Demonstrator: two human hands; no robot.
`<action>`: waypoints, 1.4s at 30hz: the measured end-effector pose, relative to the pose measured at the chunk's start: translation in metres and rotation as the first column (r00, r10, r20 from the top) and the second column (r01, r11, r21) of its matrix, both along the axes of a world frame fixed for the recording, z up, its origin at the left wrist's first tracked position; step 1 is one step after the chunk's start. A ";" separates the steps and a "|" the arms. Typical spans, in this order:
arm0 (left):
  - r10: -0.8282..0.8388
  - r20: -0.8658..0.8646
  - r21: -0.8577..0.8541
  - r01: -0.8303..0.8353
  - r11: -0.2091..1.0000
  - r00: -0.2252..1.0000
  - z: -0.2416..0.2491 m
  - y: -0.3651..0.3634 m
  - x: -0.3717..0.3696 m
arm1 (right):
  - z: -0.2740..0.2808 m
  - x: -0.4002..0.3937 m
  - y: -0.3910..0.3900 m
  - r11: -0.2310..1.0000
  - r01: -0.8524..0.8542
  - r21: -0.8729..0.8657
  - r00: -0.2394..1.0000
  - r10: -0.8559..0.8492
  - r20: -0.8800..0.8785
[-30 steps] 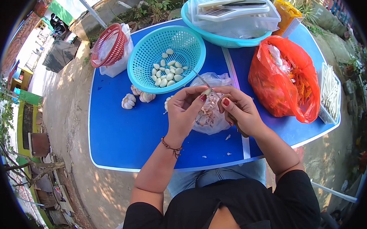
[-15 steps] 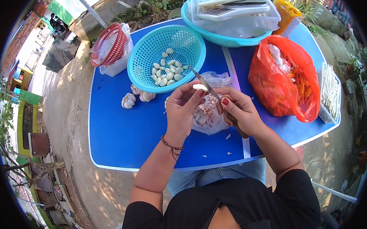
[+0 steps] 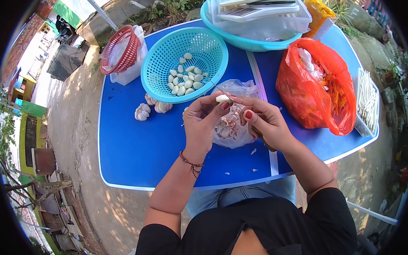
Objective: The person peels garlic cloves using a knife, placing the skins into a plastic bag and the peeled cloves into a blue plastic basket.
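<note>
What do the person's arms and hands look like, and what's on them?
Both the left hand and the right hand are bare, with dark red nail polish on the thumbs. The left wrist has a thin, brown beaded bracelet with dangling ends. The short sleeves are black.

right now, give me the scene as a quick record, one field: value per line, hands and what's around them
left hand: pinching a pale garlic clove
right hand: holding a knife, blade by the clove
below hands: clear plastic bag with peelings
turquoise strainer: peeled cloves
beside strainer: garlic bulbs on blue table
right side: red plastic bag, white sticks
far side: turquoise basin holding clear containers
</note>
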State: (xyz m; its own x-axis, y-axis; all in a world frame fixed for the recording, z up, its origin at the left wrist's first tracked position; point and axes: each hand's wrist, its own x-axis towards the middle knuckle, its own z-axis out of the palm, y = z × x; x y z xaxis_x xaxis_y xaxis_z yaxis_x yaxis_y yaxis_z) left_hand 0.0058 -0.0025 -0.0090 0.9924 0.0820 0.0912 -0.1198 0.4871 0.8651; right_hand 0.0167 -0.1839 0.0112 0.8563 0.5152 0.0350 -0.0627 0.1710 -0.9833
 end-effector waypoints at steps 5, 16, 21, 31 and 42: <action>0.008 -0.009 -0.027 -0.008 1.000 1.000 0.004 -0.002 0.000 | -0.005 0.000 0.000 0.999 0.025 -0.020 0.998 -0.023 0.055; -0.050 -0.042 -0.009 0.050 0.999 0.998 0.012 -0.002 -0.002 | -0.002 0.005 -0.004 0.993 0.113 0.039 0.991 -0.115 0.062; -0.065 0.011 -0.010 0.066 0.998 0.998 0.008 0.000 0.000 | -0.005 0.004 -0.004 0.998 0.052 0.044 0.999 -0.052 0.001; -0.071 -0.012 -0.006 0.071 0.997 0.997 0.004 0.000 -0.001 | 0.001 0.000 0.000 0.999 -0.024 0.044 0.998 0.021 0.058; -0.062 -0.013 0.029 0.063 0.998 0.998 0.004 0.000 -0.001 | 0.001 0.000 -0.001 0.999 -0.009 0.047 0.999 0.007 0.038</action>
